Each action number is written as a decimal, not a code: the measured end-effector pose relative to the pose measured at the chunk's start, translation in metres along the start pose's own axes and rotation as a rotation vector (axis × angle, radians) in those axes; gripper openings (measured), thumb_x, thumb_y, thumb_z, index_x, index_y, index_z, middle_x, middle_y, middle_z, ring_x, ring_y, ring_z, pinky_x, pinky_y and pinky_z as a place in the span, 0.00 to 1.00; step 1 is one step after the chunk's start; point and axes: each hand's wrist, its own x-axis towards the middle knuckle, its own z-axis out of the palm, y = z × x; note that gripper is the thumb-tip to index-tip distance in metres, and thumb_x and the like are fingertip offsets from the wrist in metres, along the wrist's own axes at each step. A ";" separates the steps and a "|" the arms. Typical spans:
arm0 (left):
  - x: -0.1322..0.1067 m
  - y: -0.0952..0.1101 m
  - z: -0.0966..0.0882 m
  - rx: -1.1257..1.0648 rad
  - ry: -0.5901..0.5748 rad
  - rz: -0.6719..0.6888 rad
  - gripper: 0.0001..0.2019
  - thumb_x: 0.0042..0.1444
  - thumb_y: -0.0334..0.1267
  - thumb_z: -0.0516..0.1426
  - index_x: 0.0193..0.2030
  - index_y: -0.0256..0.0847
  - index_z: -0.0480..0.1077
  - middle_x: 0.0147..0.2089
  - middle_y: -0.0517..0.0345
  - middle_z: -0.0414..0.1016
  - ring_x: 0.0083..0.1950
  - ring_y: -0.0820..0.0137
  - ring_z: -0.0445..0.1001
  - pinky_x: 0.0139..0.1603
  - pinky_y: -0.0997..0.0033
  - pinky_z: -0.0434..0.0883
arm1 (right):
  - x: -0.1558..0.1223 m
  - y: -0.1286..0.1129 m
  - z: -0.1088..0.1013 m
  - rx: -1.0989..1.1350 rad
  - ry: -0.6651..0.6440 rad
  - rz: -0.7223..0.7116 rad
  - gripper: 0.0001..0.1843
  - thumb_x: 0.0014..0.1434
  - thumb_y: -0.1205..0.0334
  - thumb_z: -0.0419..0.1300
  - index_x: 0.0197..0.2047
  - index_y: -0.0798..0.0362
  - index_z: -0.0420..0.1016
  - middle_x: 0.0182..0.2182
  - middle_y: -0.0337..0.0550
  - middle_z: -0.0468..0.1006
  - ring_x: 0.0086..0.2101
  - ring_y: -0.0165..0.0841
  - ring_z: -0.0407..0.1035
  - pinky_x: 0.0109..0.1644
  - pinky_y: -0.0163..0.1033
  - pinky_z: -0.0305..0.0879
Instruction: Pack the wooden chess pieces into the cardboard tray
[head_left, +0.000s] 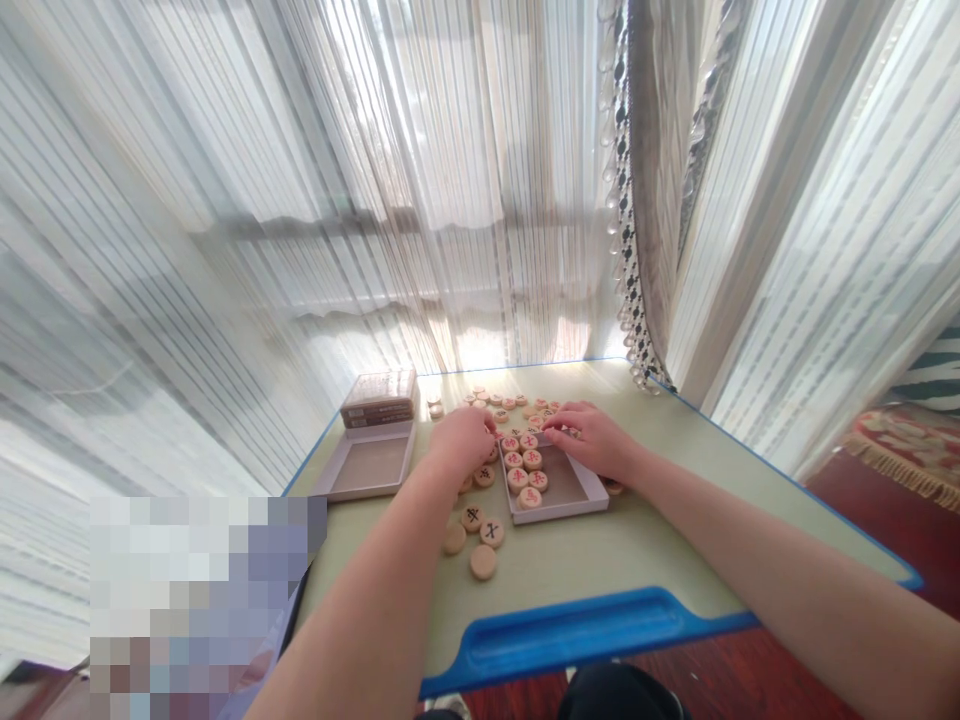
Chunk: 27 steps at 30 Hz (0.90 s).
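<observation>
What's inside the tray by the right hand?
Round pieces with red markings line the left side of the tray; bare floor shows beside them. The right hand covers the far right corner, hiding whatever lies there.

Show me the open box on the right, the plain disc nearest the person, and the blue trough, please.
Right open box [560, 511]: head view, on its near wall.
Plain disc [484, 561]: head view, middle of its top face.
Blue trough [570, 632]: head view, on its floor.
</observation>
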 end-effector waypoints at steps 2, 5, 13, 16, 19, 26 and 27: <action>0.004 -0.006 0.001 -0.044 0.019 0.008 0.14 0.45 0.31 0.53 0.36 0.45 0.76 0.38 0.56 0.78 0.38 0.66 0.74 0.37 0.71 0.69 | 0.000 0.000 -0.001 -0.003 0.008 -0.007 0.13 0.58 0.57 0.53 0.37 0.52 0.77 0.35 0.46 0.76 0.39 0.37 0.66 0.46 0.43 0.61; 0.008 -0.018 -0.001 -0.208 0.050 0.007 0.15 0.45 0.29 0.52 0.38 0.42 0.75 0.39 0.56 0.78 0.37 0.70 0.74 0.36 0.75 0.69 | -0.001 0.000 -0.003 0.004 0.017 -0.002 0.12 0.57 0.60 0.53 0.37 0.53 0.76 0.35 0.46 0.76 0.39 0.36 0.67 0.45 0.42 0.62; 0.012 -0.037 -0.007 -0.182 0.118 -0.041 0.15 0.45 0.28 0.52 0.39 0.40 0.75 0.38 0.56 0.78 0.39 0.70 0.74 0.38 0.75 0.69 | -0.001 0.001 -0.008 0.109 0.122 0.176 0.12 0.55 0.65 0.52 0.37 0.53 0.76 0.35 0.44 0.78 0.34 0.33 0.70 0.40 0.39 0.65; 0.007 -0.028 -0.007 -0.090 0.086 0.015 0.14 0.46 0.31 0.52 0.39 0.41 0.74 0.38 0.57 0.78 0.39 0.69 0.74 0.39 0.74 0.69 | 0.000 0.009 -0.008 0.108 0.156 0.176 0.14 0.54 0.69 0.49 0.36 0.53 0.76 0.35 0.44 0.78 0.36 0.33 0.70 0.43 0.39 0.65; -0.001 -0.014 -0.007 0.030 0.096 0.025 0.11 0.49 0.33 0.50 0.34 0.43 0.74 0.36 0.56 0.77 0.39 0.67 0.73 0.39 0.71 0.68 | 0.002 0.022 -0.007 0.024 0.169 0.222 0.18 0.50 0.74 0.48 0.36 0.54 0.76 0.36 0.45 0.77 0.39 0.35 0.69 0.46 0.40 0.64; -0.003 0.004 0.008 0.189 0.234 0.131 0.15 0.57 0.36 0.46 0.40 0.41 0.73 0.44 0.50 0.74 0.47 0.63 0.69 0.48 0.65 0.66 | 0.004 0.040 -0.007 -0.107 0.091 0.453 0.17 0.51 0.68 0.50 0.39 0.55 0.78 0.38 0.50 0.78 0.41 0.41 0.70 0.46 0.43 0.64; -0.002 0.003 0.011 0.181 0.260 0.134 0.16 0.58 0.37 0.45 0.44 0.41 0.71 0.46 0.50 0.73 0.49 0.63 0.68 0.50 0.65 0.65 | 0.004 0.039 -0.007 -0.099 0.082 0.474 0.16 0.51 0.67 0.51 0.39 0.54 0.78 0.38 0.49 0.79 0.40 0.41 0.71 0.44 0.42 0.64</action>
